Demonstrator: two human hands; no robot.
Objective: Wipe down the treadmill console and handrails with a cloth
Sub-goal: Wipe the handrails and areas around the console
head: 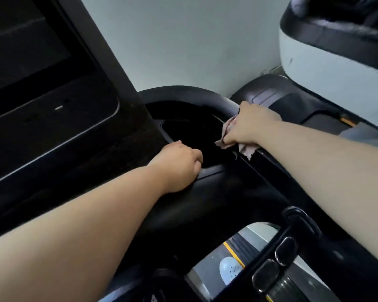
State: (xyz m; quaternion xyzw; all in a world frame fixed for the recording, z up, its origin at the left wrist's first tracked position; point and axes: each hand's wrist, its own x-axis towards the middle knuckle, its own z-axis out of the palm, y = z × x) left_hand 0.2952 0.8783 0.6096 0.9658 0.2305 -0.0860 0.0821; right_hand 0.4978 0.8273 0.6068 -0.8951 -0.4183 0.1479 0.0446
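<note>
Pinkish, crumpled cloth [229,136] is bunched in the right grip [249,125], fingers curled tight around it and pressed onto the curved black handrail [183,92] that arcs away from that grip toward the upright. Its arm reaches in nearly straight from the right edge. Beside it, lower and nearer, the left grip [179,164] is fisted on the rim of the treadmill console [216,188], holding nothing visible. Beyond both grips stand a dark screen [31,51] and a pale wall [194,40].
</note>
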